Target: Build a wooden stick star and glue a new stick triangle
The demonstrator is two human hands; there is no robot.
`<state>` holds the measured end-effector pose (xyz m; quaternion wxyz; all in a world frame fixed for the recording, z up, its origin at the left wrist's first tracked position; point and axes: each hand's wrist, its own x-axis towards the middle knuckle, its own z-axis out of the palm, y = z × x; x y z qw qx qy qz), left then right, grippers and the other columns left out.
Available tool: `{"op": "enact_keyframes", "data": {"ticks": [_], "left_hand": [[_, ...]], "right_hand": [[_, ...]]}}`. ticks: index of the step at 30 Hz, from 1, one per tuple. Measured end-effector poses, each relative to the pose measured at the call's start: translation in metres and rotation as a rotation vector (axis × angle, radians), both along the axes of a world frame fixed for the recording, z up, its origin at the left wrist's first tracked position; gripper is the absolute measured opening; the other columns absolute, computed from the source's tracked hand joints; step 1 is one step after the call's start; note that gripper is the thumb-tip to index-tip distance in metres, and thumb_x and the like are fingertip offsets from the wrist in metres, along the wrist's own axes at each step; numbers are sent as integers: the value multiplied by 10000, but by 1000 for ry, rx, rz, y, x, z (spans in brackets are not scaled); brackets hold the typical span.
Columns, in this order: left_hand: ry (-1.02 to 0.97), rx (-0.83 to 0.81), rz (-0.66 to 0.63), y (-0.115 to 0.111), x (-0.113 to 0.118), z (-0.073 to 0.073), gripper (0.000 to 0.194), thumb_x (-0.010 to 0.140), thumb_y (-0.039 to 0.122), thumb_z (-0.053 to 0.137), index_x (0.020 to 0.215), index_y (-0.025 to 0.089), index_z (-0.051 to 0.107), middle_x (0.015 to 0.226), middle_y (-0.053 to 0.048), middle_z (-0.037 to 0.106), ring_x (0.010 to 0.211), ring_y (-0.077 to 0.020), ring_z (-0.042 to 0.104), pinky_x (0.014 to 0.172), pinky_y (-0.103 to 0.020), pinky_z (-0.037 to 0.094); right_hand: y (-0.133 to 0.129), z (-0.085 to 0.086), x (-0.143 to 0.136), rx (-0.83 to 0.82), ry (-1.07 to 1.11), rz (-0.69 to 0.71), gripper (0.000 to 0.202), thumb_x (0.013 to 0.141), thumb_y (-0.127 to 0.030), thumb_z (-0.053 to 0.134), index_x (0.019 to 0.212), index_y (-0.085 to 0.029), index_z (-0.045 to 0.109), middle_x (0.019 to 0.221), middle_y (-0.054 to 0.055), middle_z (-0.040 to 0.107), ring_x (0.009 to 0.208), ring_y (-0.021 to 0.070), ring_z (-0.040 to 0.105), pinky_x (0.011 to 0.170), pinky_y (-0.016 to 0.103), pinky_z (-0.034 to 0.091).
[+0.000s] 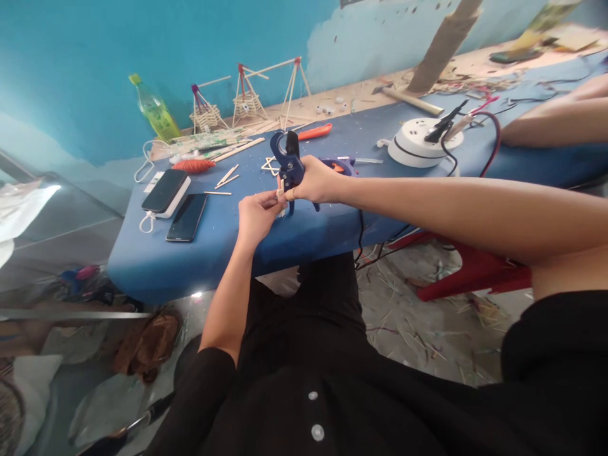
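Observation:
My right hand (317,180) is closed round a blue pipe cutter (288,161), its curved jaw pointing up and away from me. Close against it, my left hand (257,214) pinches a short pale wooden stick (281,188); the fingers partly hide it, and I cannot tell whether the right fingertips hold it too. Just behind the hands lies a small star-like shape of sticks (270,166). A blue glue gun (349,166) with a clear glue stick rests beyond my right wrist. Several loose cut sticks (227,178) lie left of the hands.
A power bank (165,191) and phone (187,218) lie left on the blue table (156,263). Behind are red thread (194,166), an orange-handled knife (315,132), stick frames (247,101) and a bottle (154,109). Right are a round power strip (413,144), a hammer (412,100) and another person's arm (560,117).

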<state>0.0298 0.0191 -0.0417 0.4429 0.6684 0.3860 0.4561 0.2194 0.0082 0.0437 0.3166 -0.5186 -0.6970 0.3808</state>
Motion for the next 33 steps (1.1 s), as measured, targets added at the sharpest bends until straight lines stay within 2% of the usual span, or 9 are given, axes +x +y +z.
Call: {"op": "enact_keyframes", "data": {"ticks": [6, 13, 16, 20, 23, 26, 28, 29, 33], "left_hand": [[18, 39, -6, 4, -5, -6, 252, 877, 322, 871, 1102, 217, 911, 902, -6, 871, 845, -203, 815, 821, -301, 630], [28, 65, 62, 4, -1, -9, 81, 861, 254, 850, 907, 224, 910, 1032, -28, 887, 926, -215, 829, 875, -326, 662], [35, 63, 65, 2, 2, -8, 90, 859, 245, 848, 921, 229, 912, 984, -30, 885, 888, -210, 831, 858, -330, 675], [40, 62, 51, -1, 2, -8, 122, 856, 255, 849, 955, 227, 914, 956, -32, 882, 793, -188, 817, 818, -325, 688], [29, 67, 47, -1, 0, -11, 128, 858, 266, 838, 953, 219, 910, 981, -38, 883, 778, -177, 815, 794, -309, 691], [0, 77, 51, 3, 0, -16, 131, 857, 276, 828, 942, 215, 907, 955, -40, 881, 766, -176, 815, 779, -306, 693], [-21, 86, 47, 5, 1, -17, 130, 841, 277, 842, 934, 214, 908, 919, -43, 877, 740, -182, 812, 760, -312, 692], [-32, 93, 43, 5, 2, -17, 130, 834, 272, 846, 931, 213, 909, 905, -47, 876, 730, -187, 812, 751, -317, 692], [-65, 148, -24, -11, 1, -7, 105, 833, 256, 849, 910, 215, 907, 897, -61, 876, 771, -226, 838, 760, -342, 702]], "right_hand": [[-3, 5, 1, 10, -37, 48, 229, 678, -202, 908, 801, -210, 715, 873, 32, 771, 871, 242, 723, 999, 485, 653], [-10, 28, 18, 96, 79, -179, 154, 803, -164, 845, 814, -183, 693, 811, 78, 752, 769, 235, 707, 851, 456, 657], [-15, 36, 26, 82, 32, -217, 225, 754, -145, 890, 814, -193, 679, 768, 64, 731, 739, 253, 724, 743, 428, 651], [-24, 33, 29, 42, -41, -253, 269, 716, -98, 900, 778, -204, 660, 707, 47, 686, 704, 252, 718, 672, 411, 635], [-33, 34, 32, 189, 223, -213, 285, 783, -270, 933, 834, -226, 656, 731, 44, 680, 747, 235, 709, 741, 433, 651], [-48, 41, 39, 611, 663, -303, 408, 834, -580, 884, 924, -276, 627, 855, 29, 697, 925, 224, 737, 928, 443, 669], [-56, 38, 40, 807, 903, -417, 395, 884, -632, 797, 949, -290, 611, 999, 21, 706, 1133, 212, 742, 1075, 429, 643], [-59, 32, 40, 832, 1005, -476, 344, 913, -600, 763, 967, -295, 616, 1074, 13, 702, 1228, 204, 728, 1128, 421, 623], [-54, -11, 30, 598, 1207, -513, 334, 834, -530, 860, 922, -298, 636, 1029, -18, 698, 1282, 215, 733, 1099, 423, 645]]}}
